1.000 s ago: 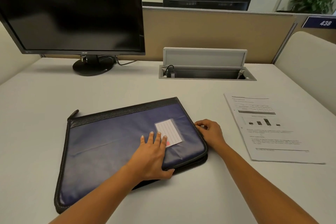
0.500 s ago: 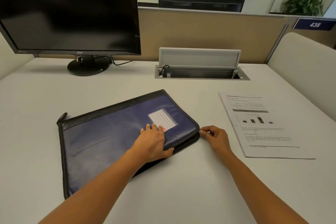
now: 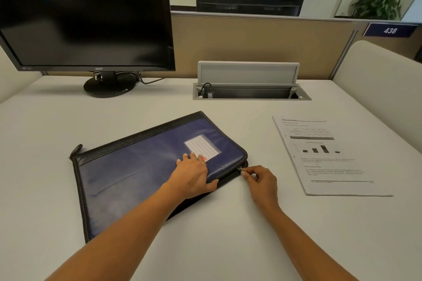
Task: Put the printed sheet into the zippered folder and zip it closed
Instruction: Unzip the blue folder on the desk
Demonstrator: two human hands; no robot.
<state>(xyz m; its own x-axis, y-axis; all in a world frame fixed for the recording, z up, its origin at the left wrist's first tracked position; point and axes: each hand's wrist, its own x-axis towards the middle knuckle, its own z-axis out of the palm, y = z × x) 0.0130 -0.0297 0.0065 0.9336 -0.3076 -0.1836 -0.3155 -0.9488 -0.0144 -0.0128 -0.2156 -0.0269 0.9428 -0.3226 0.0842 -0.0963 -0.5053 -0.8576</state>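
Note:
A dark blue zippered folder with black trim and a white label pocket lies flat on the white desk, turned at an angle. My left hand presses flat on its near right part, thumb over the edge. My right hand pinches the small metal zipper pull at the folder's near right corner. The printed sheet, with a table and a bar chart, lies flat on the desk to the right of the folder, apart from both hands.
A black monitor on its stand fills the back left. An open cable box with a raised lid is set into the desk behind the folder. A tan partition closes the back, a padded panel the right.
My right hand slid from the folder's right side round to its near right corner, pinching the zipper pull. The left hand stayed pressed on the folder.

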